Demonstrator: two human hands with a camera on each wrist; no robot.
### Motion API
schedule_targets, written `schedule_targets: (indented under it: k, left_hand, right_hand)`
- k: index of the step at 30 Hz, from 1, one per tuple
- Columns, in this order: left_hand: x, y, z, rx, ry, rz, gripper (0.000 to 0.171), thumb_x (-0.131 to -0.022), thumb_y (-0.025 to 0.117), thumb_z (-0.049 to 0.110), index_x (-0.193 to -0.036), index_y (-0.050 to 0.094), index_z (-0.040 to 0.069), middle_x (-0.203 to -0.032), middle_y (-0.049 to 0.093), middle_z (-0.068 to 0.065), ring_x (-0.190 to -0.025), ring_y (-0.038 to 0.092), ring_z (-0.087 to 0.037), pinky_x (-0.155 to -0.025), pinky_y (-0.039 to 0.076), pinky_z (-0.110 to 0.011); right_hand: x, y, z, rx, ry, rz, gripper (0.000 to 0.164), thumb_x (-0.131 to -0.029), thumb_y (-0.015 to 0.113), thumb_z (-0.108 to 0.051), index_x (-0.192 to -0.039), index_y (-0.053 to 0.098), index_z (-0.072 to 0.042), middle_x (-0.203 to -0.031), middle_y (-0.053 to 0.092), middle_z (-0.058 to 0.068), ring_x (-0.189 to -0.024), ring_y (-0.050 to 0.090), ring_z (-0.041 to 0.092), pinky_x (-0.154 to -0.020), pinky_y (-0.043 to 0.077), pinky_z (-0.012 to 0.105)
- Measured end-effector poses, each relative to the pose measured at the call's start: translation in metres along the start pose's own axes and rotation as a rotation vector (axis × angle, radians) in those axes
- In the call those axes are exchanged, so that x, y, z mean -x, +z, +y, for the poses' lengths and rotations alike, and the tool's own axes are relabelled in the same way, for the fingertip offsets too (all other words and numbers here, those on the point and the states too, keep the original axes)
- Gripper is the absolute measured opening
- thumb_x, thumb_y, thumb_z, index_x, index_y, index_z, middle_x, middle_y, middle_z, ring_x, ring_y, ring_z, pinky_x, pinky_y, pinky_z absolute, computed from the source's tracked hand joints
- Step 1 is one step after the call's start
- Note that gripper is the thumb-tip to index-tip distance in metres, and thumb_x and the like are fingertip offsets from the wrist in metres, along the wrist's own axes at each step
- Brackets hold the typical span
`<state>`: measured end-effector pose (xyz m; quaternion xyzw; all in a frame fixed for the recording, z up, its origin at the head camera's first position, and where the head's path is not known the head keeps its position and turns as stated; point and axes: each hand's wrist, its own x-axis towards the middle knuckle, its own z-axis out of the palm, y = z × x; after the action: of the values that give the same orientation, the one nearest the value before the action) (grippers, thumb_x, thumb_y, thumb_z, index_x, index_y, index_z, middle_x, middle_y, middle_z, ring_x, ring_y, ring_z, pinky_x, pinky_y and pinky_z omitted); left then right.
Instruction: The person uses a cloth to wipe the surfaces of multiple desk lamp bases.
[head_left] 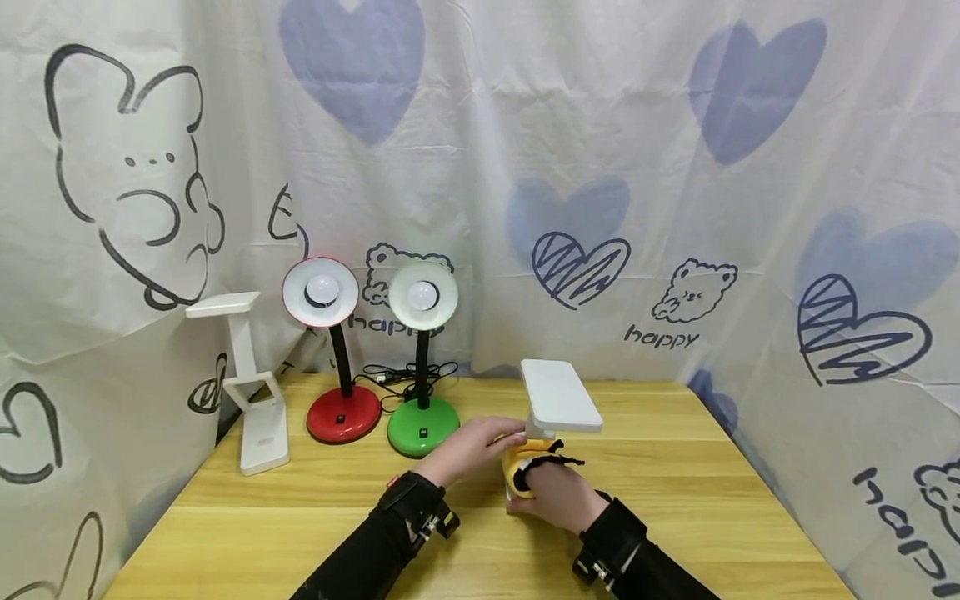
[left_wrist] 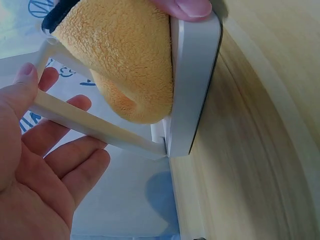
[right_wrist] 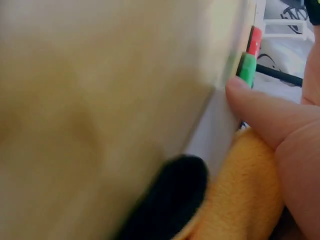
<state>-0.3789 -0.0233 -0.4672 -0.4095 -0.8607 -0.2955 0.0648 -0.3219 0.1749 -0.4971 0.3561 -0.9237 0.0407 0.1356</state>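
A white folding desk lamp (head_left: 561, 395) stands near the middle of the table. My left hand (head_left: 471, 450) holds it by its slim strut (left_wrist: 95, 124), thumb on one side and fingers on the other. My right hand (head_left: 562, 497) holds a fluffy yellow cloth (left_wrist: 125, 55) with black edging against the lamp's base (left_wrist: 195, 80). In the right wrist view, the right thumb (right_wrist: 265, 107) lies on the base's edge, with the cloth bunched beside it. Most of the right fingers are hidden by the cloth.
A red lamp (head_left: 343, 415) and a green lamp (head_left: 423, 427) stand at the back left, black cables (head_left: 405, 377) behind them. Farther left is another white folding lamp (head_left: 265, 433). Printed curtains (head_left: 495, 108) hang around the wooden table (head_left: 675, 500).
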Motion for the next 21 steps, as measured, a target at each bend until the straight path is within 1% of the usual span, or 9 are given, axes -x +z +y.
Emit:
schedule_targets:
  k: [3, 6, 8, 10, 15, 18, 21]
  left_hand:
    - [-0.001, -0.001, 0.001, 0.013, -0.007, -0.001, 0.033, -0.102, 0.042, 0.045, -0.129, 0.058, 0.039, -0.125, 0.063, 0.017, -0.118, 0.058, -0.006, -0.099, 0.047, -0.032]
    - [-0.003, -0.004, 0.000, 0.014, -0.032, -0.005, 0.034, -0.102, 0.041, 0.047, -0.132, 0.055, 0.041, -0.126, 0.062, 0.017, -0.119, 0.058, -0.007, -0.099, 0.047, -0.034]
    - [-0.004, -0.006, -0.002, 0.018, -0.054, -0.009, 0.035, -0.101, 0.040, 0.049, -0.133, 0.054, 0.043, -0.127, 0.062, 0.017, -0.119, 0.058, -0.008, -0.099, 0.047, -0.036]
    - [-0.008, -0.009, -0.003, 0.042, -0.076, -0.004, 0.036, -0.101, 0.038, 0.051, -0.133, 0.053, 0.044, -0.128, 0.061, 0.016, -0.118, 0.058, -0.009, -0.099, 0.047, -0.037]
    - [-0.023, -0.013, -0.006, 0.139, -0.112, 0.044, 0.038, -0.101, 0.037, 0.052, -0.134, 0.052, 0.042, -0.126, 0.063, 0.014, -0.114, 0.060, -0.009, -0.097, 0.048, -0.037]
    - [-0.027, -0.013, -0.006, 0.166, -0.130, 0.062, 0.036, -0.101, 0.039, 0.052, -0.131, 0.055, 0.042, -0.122, 0.064, 0.015, -0.113, 0.061, -0.008, -0.096, 0.048, -0.037]
    - [-0.027, -0.012, -0.006, 0.163, -0.133, 0.068, 0.033, -0.100, 0.039, 0.052, -0.123, 0.060, 0.041, -0.117, 0.066, 0.016, -0.109, 0.062, -0.006, -0.093, 0.049, -0.036]
  right_hand:
    - [-0.002, 0.000, 0.000, 0.048, -0.006, 0.050, 0.042, -0.075, 0.075, -0.055, -0.062, 0.048, -0.025, -0.058, 0.043, -0.016, -0.055, 0.048, 0.002, -0.052, 0.044, 0.025]
    - [-0.004, -0.002, -0.001, 0.059, -0.015, 0.058, 0.042, -0.073, 0.077, -0.054, -0.062, 0.050, -0.024, -0.059, 0.046, -0.015, -0.056, 0.051, 0.004, -0.053, 0.045, 0.026]
    - [-0.006, -0.002, -0.001, 0.043, -0.012, 0.037, 0.042, -0.074, 0.077, -0.054, -0.062, 0.051, -0.023, -0.059, 0.047, -0.015, -0.057, 0.052, 0.004, -0.054, 0.046, 0.026]
    - [-0.007, -0.004, -0.001, 0.007, 0.004, 0.004, 0.041, -0.076, 0.076, -0.053, -0.062, 0.051, -0.024, -0.059, 0.047, -0.015, -0.057, 0.051, 0.004, -0.055, 0.046, 0.026]
    - [-0.007, -0.009, -0.001, -0.083, 0.065, -0.076, 0.036, -0.080, 0.074, -0.050, -0.065, 0.053, -0.025, -0.059, 0.047, -0.015, -0.056, 0.048, 0.003, -0.056, 0.044, 0.028]
    - [-0.006, -0.010, -0.001, -0.116, 0.085, -0.110, 0.035, -0.082, 0.072, -0.049, -0.065, 0.053, -0.025, -0.058, 0.045, -0.015, -0.054, 0.046, 0.002, -0.054, 0.043, 0.026]
    - [-0.004, -0.010, -0.002, -0.136, 0.097, -0.128, 0.036, -0.083, 0.071, -0.050, -0.066, 0.052, -0.025, -0.057, 0.044, -0.014, -0.053, 0.044, 0.001, -0.053, 0.041, 0.025]
